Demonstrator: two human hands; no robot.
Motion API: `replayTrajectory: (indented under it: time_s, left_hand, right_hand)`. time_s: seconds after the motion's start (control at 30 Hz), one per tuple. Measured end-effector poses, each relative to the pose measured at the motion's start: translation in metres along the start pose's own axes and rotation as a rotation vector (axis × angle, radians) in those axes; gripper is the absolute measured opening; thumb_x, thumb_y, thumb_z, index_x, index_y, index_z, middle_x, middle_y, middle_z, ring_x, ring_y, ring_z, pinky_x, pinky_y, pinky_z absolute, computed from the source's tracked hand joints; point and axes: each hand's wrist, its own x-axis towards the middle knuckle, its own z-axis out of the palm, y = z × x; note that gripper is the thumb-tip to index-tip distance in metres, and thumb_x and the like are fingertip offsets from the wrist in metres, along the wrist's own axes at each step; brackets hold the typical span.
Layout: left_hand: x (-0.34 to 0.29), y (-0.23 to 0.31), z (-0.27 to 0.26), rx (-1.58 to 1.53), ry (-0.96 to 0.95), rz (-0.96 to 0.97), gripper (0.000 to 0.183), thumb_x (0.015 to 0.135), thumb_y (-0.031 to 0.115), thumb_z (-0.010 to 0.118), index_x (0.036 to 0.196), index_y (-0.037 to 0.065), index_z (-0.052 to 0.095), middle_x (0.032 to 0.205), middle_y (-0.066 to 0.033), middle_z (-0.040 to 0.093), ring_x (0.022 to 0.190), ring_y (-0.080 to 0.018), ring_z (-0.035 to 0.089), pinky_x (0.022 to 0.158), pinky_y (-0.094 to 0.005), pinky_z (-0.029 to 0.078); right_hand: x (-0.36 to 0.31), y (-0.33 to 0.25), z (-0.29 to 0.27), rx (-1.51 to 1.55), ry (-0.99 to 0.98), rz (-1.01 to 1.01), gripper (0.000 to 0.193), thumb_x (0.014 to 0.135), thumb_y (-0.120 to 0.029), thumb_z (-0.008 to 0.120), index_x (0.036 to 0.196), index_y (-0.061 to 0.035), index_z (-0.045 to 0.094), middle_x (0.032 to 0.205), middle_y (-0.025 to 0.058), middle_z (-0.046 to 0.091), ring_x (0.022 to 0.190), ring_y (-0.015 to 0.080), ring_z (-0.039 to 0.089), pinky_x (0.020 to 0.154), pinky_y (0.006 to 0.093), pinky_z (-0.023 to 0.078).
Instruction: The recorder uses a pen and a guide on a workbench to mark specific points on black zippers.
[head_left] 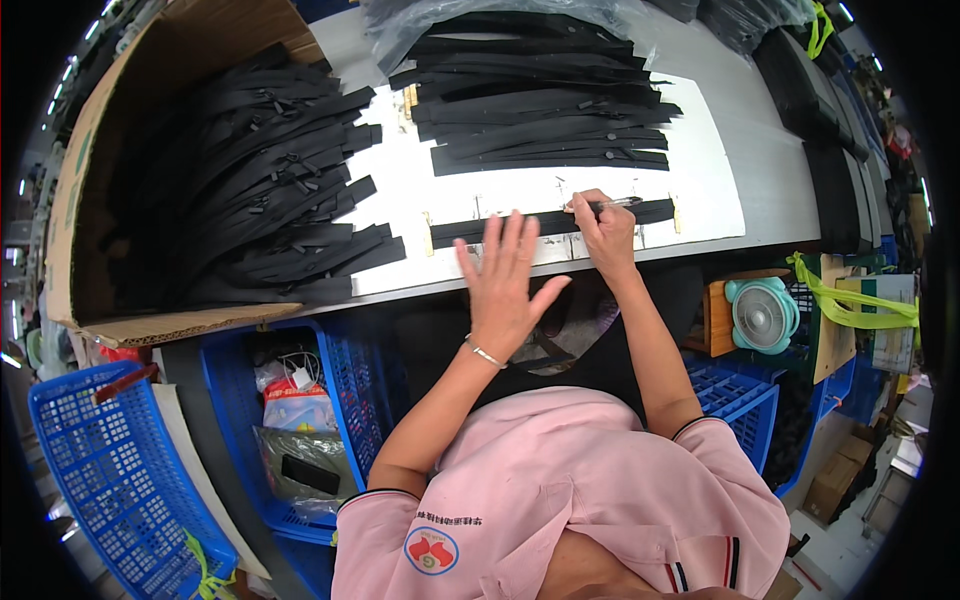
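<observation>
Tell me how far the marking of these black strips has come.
Done, it seems: a stack of black strips lies at the table's far side. In hand: the left hand presses one strip flat while the right hand marks it with a pen. Left: a cardboard box full of strips.

One head-worn fisheye view looks steeply down from above the person's own pink shirt (560,500), facing away from the body toward the white table (760,170) at the far side. It sits close over the forearms (straight edges bow near the rim). A cardboard box (90,170) fills the far left, blue crates (110,470) the near left.
</observation>
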Motion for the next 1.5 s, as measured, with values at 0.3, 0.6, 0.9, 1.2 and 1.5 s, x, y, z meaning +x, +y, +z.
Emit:
replayTrajectory:
  time_s: [0.3,0.6,0.9,1.2,1.5]
  left_hand:
    - [0.008,0.014,0.021,-0.01,-0.011,0.015,0.065,0.086,0.038,0.077,0.142,0.009,0.057,0.148,-0.0068,0.052,0.141,-0.0268,0.043,0.12,-0.0607,0.012]
    - [0.008,0.014,0.025,0.03,-0.005,0.022,0.064,0.086,0.035,0.078,0.142,0.01,0.057,0.147,-0.006,0.053,0.141,-0.0255,0.043,0.12,-0.0609,0.013]
    - [0.007,0.014,0.024,0.054,-0.013,0.039,0.066,0.086,0.036,0.078,0.143,0.011,0.056,0.147,-0.006,0.053,0.142,-0.0257,0.042,0.119,-0.0603,0.014]
    - [0.008,0.015,0.024,0.087,-0.028,0.043,0.064,0.09,0.039,0.074,0.143,0.01,0.056,0.147,-0.0077,0.054,0.141,-0.0265,0.043,0.119,-0.0625,0.013]
    - [0.013,0.028,0.025,0.022,-0.029,0.006,0.062,0.089,0.035,0.076,0.141,0.006,0.057,0.149,-0.0108,0.052,0.142,-0.0302,0.041,0.119,-0.0614,0.012]
  right_hand:
    - [-0.003,0.003,0.001,0.139,0.072,-0.036,0.022,0.096,-0.013,0.066,0.081,0.0013,0.071,0.071,0.0081,0.071,0.058,0.0191,0.067,0.056,0.0299,0.049]
    - [-0.003,0.004,-0.006,0.106,-0.037,-0.086,0.022,0.095,-0.006,0.063,0.078,0.0074,0.068,0.07,0.0089,0.071,0.06,0.0145,0.067,0.056,0.0273,0.05]
    - [-0.008,-0.008,-0.024,0.382,-0.016,0.081,0.022,0.095,-0.007,0.061,0.077,0.0038,0.068,0.07,0.0058,0.068,0.062,0.0115,0.063,0.059,0.0269,0.048]
    - [0.01,0.044,-0.093,0.208,0.082,0.277,0.026,0.102,-0.018,0.06,0.087,0.0011,0.07,0.071,0.0012,0.063,0.065,0.0057,0.053,0.059,0.0227,0.042]
    - [0.007,0.058,-0.085,0.239,0.194,0.172,0.025,0.1,-0.016,0.063,0.086,0.002,0.071,0.069,0.0012,0.062,0.062,0.0058,0.053,0.057,0.0228,0.042]
